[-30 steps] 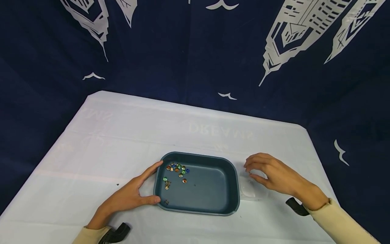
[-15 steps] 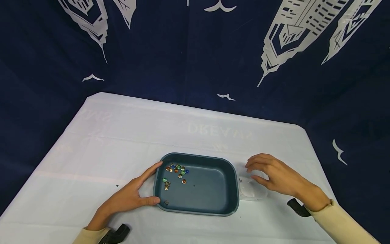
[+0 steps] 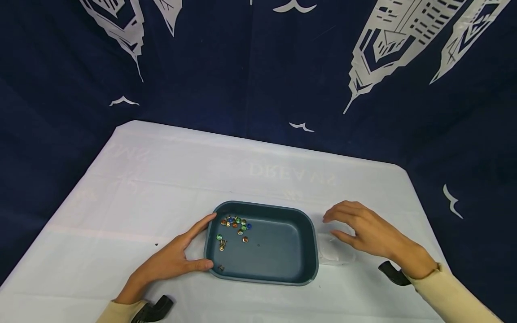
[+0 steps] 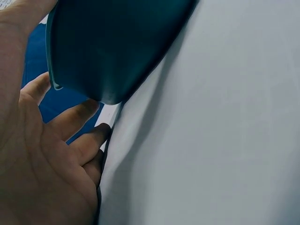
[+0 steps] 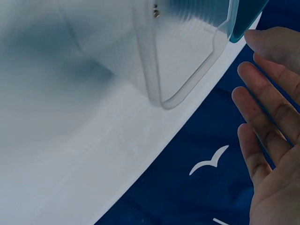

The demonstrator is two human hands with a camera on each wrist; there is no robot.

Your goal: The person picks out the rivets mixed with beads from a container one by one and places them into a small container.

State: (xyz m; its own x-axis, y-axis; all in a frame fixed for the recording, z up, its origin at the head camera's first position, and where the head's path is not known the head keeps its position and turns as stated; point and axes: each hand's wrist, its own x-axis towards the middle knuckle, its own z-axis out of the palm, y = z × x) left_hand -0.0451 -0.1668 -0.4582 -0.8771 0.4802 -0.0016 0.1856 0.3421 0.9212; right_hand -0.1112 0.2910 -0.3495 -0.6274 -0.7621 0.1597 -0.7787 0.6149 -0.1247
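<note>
Head view: left hand (image 3: 173,258) spread, unclenched, thumb and fingertips against the left end of a blue-grey plastic tray (image 3: 278,246). Right hand (image 3: 363,231) loosely bent, holding nothing, near a clear plastic box (image 5: 185,89); right wrist view shows a gap between fingers and box. Box just beside the tray's right end. Tray near the table's front; small round-headed pins (image 3: 235,225), green, blue, orange and brassy, scattered in its left half. Cream sleeves (image 3: 452,291), black wrist mounts (image 3: 153,309). Table (image 3: 173,166) covered in white, creased crosswise, far corners rounded; faint reversed lettering (image 3: 292,174) beyond the tray, dark speck (image 3: 156,244) left of it. Behind and to both sides, navy fabric (image 3: 242,67) printed with white upside-down towers (image 3: 387,45) and white birds (image 3: 124,100).
</note>
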